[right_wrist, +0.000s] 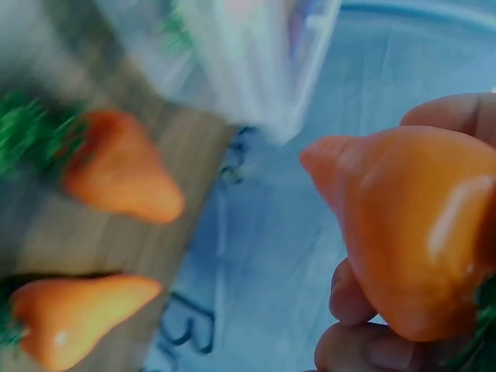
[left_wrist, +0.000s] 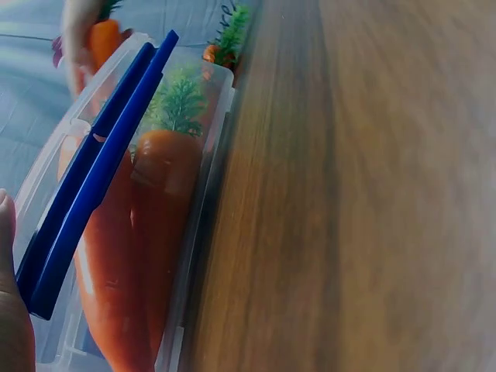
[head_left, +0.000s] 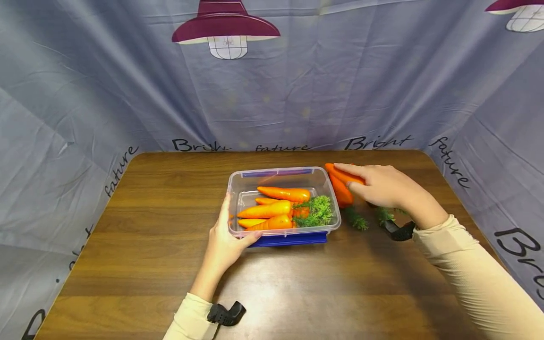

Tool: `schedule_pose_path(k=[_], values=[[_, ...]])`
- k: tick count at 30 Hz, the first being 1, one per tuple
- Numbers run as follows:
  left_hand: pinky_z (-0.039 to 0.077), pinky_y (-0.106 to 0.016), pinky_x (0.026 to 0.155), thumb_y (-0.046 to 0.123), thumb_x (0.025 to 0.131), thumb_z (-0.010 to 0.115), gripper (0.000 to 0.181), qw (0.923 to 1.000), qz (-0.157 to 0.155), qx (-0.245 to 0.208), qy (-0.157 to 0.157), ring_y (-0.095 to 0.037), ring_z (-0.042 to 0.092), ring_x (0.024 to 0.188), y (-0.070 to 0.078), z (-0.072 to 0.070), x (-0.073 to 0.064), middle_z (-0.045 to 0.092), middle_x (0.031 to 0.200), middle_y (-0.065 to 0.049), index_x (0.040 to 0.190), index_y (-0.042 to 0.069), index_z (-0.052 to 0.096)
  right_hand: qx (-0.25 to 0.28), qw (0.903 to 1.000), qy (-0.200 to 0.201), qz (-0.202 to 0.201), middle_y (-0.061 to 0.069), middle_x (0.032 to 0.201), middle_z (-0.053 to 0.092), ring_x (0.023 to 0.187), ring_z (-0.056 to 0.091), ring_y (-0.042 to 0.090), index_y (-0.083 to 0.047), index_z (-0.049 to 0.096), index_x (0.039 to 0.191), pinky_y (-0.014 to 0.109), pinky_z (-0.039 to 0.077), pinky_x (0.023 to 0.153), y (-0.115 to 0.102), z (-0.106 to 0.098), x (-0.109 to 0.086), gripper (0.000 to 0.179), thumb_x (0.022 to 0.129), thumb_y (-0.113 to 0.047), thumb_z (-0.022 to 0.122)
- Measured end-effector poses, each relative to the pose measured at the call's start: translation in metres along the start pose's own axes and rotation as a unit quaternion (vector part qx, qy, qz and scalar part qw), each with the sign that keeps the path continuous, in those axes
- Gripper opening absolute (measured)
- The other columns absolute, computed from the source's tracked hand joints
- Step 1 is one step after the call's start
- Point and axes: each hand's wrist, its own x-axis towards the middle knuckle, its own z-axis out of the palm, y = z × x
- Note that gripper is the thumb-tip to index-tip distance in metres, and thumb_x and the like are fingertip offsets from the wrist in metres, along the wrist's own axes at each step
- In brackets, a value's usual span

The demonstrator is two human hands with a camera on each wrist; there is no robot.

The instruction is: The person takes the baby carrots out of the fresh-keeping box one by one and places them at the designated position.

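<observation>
A clear plastic food container [head_left: 272, 233] with blue latches [head_left: 293, 239] stands mid-table, holding several orange carrots [head_left: 284, 193] with green leafy tops [head_left: 319, 213]. My left hand [head_left: 225, 245] grips its front left corner, thumb over the rim and fingers along the side. To the right of the container, my right hand [head_left: 384, 186] holds a carrot [right_wrist: 418, 225] between thumb and fingers, its pointed end toward the container. Below that hand another carrot [head_left: 340, 192] lies on the table. The right wrist view shows two loose carrots, one upper [right_wrist: 124, 167] and one lower [right_wrist: 77, 318].
The wooden table [head_left: 148, 226] ends at a grey-blue printed curtain [head_left: 297, 94] behind and on both sides. Green carrot leaves [head_left: 356, 219] lie at the container's right, partly under the right arm. A black wrist camera mount [head_left: 227, 314] sits on the left wrist.
</observation>
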Motion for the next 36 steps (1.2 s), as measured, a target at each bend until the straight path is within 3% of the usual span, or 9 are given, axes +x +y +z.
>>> schedule_pose_path(k=[4,9,14,24,30,36], values=[[0.053,-0.053,0.095,0.054,0.067,0.088,0.117,0.9998,0.003,-0.012,0.013,-0.033,0.065,0.115,-0.004,0.001,-0.002,0.06,0.137,-0.02,0.158,0.043,0.014,0.005,0.9996,-0.018,0.02,0.009,0.156,0.043,0.102,0.06,0.031,-0.038,0.031,0.155,0.044,0.046,0.077,0.017,0.008,0.002,0.051,0.104,-0.044,0.037],[0.053,-0.052,0.096,0.051,0.066,0.089,0.117,0.9994,0.008,-0.018,0.029,-0.033,0.065,0.116,-0.009,0.003,-0.004,0.063,0.134,-0.019,0.158,0.041,0.016,0.017,0.998,-0.042,0.044,0.018,0.152,0.046,0.102,0.06,0.036,-0.036,0.028,0.156,0.045,0.046,0.076,0.032,0.022,0.007,0.054,0.102,-0.04,0.036],[0.053,-0.053,0.096,0.046,0.066,0.09,0.118,0.9987,0.018,-0.022,0.043,-0.036,0.063,0.118,-0.011,0.005,-0.005,0.06,0.133,-0.026,0.158,0.038,0.017,0.016,0.9967,-0.052,0.06,0.022,0.149,0.046,0.123,0.054,0.051,-0.033,0.03,0.156,0.06,0.047,0.086,0.042,0.033,0.011,0.054,0.102,-0.041,0.035],[0.049,-0.052,0.103,0.041,0.068,0.09,0.118,0.9971,0.045,-0.049,0.036,-0.035,0.059,0.125,-0.016,0.009,-0.002,0.053,0.144,-0.023,0.159,0.034,0.016,0.005,0.9923,-0.092,0.083,0.03,0.146,0.046,0.125,0.049,0.056,-0.025,0.028,0.158,0.065,0.046,0.087,0.056,0.048,0.018,0.059,0.103,-0.045,0.034],[0.048,-0.053,0.102,0.054,0.07,0.086,0.115,0.9944,0.073,-0.067,0.037,-0.037,0.059,0.125,-0.019,0.011,-0.001,0.052,0.146,-0.022,0.16,0.031,0.017,0.005,0.99,-0.108,0.09,0.034,0.147,0.042,0.128,0.047,0.055,-0.024,0.02,0.16,0.065,0.045,0.089,0.057,0.052,0.021,0.063,0.103,-0.051,0.029],[0.045,-0.055,0.104,0.066,0.073,0.077,0.111,0.9907,0.083,-0.104,0.026,-0.036,0.057,0.128,-0.021,0.012,-0.001,0.046,0.151,-0.019,0.16,0.031,0.016,-0.022,0.9907,-0.109,0.077,0.034,0.146,0.043,0.124,0.052,0.054,-0.023,0.025,0.159,0.062,0.049,0.08,0.054,0.053,0.024,0.061,0.102,-0.045,0.033]])
